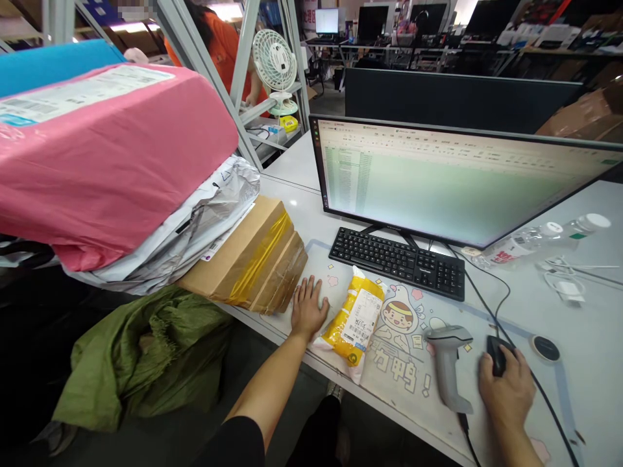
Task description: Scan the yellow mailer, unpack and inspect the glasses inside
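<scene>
My left hand [308, 309] lies flat on the desk mat [399, 363], fingers spread, between a taped cardboard box [263, 259] and a yellow parcel [357, 318] with a white barcode label. On the right, my right hand [509, 386] is wrapped over a black computer mouse [497, 355]. A grey barcode scanner [448, 363] rests on the mat just left of that hand, its cable running toward me. Behind the parcel sits a black keyboard [399, 259], below a monitor [457, 175] that displays a spreadsheet.
Large wrapped packages, a pink one [126, 155] on top, are piled at the left. A green sack [146, 357] lies below them. Plastic bottles [525, 241] and a white cable [564, 282] are at the right. Beyond the metal frame are a fan [274, 59] and a person in orange [219, 48].
</scene>
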A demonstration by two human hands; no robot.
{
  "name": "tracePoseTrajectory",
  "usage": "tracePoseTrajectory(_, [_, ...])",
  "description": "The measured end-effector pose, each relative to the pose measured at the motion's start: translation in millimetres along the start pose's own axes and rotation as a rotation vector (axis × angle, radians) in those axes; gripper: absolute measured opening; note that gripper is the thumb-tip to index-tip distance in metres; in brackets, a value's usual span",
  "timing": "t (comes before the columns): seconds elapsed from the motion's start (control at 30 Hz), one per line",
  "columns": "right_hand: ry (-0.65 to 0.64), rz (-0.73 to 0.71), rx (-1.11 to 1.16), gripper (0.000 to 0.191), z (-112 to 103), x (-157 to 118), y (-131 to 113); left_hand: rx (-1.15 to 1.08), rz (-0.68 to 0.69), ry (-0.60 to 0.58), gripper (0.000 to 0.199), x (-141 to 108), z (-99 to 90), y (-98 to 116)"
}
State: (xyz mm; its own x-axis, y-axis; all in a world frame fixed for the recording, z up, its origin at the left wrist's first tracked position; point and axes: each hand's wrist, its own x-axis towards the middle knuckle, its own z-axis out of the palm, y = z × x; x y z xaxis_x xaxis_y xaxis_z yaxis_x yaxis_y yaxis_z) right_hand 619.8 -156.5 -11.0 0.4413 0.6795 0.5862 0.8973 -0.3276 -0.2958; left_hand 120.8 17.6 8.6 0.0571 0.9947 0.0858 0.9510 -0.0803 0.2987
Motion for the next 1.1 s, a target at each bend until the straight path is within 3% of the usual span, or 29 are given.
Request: tracePoseTrajectory(1.1, [0.02, 0.0, -0.017, 0.061, 1.9, 0.5, 3.5, 0.034, 0.018, 0.024, 0.061, -0.7, 3.2, -1.5])
